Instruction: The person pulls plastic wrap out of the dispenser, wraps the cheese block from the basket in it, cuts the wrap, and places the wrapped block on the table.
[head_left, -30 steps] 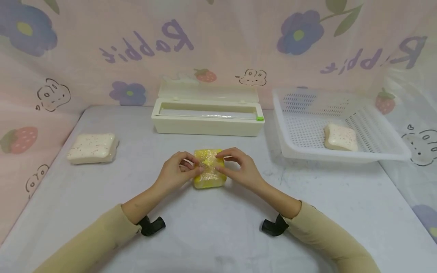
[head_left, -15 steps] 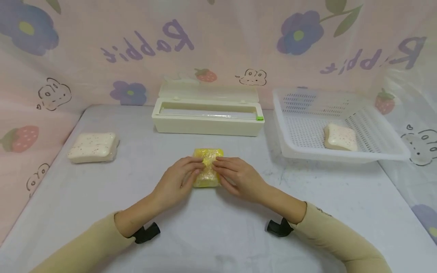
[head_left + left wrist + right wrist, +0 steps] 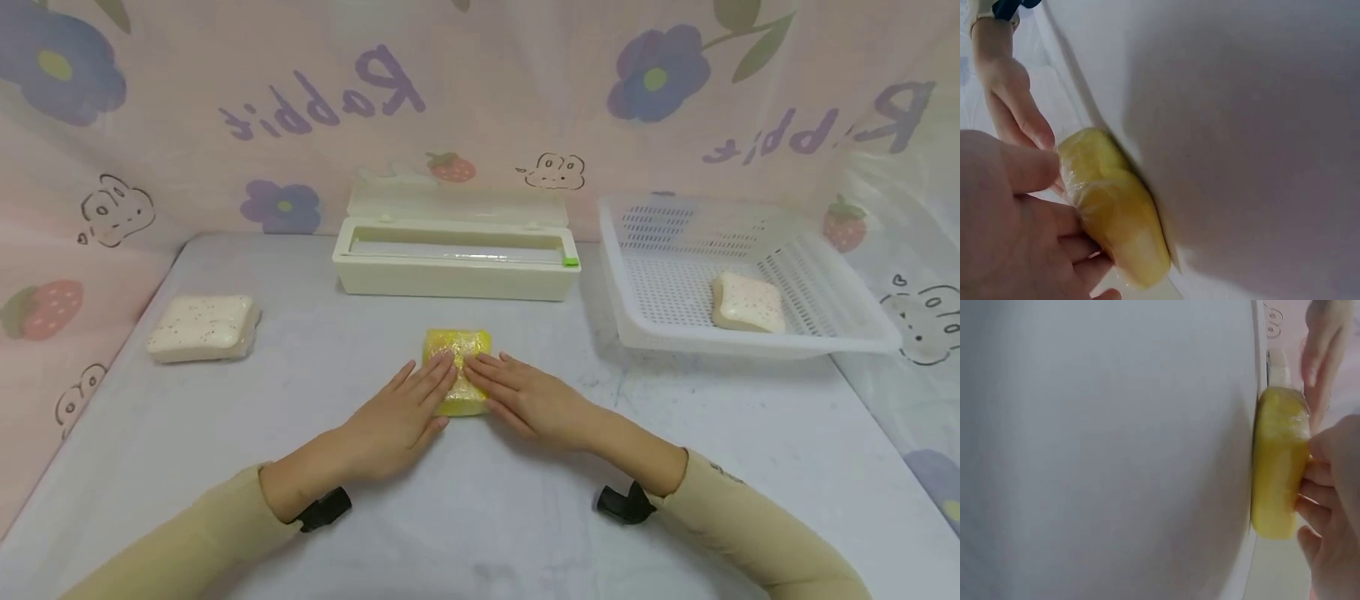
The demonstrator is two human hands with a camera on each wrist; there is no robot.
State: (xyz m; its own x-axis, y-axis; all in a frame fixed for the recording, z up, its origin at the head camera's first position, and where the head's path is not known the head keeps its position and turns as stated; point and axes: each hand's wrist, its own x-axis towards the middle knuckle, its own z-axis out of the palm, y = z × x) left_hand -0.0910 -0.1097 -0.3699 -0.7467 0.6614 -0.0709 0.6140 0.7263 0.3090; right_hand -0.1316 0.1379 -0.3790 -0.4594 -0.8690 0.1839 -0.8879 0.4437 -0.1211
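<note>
A small yellow block (image 3: 463, 403), wrapped in clear cling film and rounded at its edges, lies on the white table in front of me. Flat on its left half, the fairly straight fingers of my left hand (image 3: 401, 423) press down. My right hand (image 3: 542, 405) lays its extended fingers over the right half in the same way. Between the two sets of fingertips a narrow strip of film shows. In the left wrist view the film on the yellow block (image 3: 1122, 219) gathers into creases at its side. Seen from the right wrist, the yellow block (image 3: 1279, 481) sits low against the table.
Behind the block stands a cream cling-film dispenser (image 3: 453, 277), its lid raised and a film roll inside. At the left lie speckled cream blocks (image 3: 202, 325), stacked. A white perforated basket (image 3: 750, 342) at the right holds one similar speckled block (image 3: 747, 302).
Both hands went from touching the film with bent fingers to laying straighter fingers flat on the block. The left hand has turned more palm-down. The block has barely moved.
</note>
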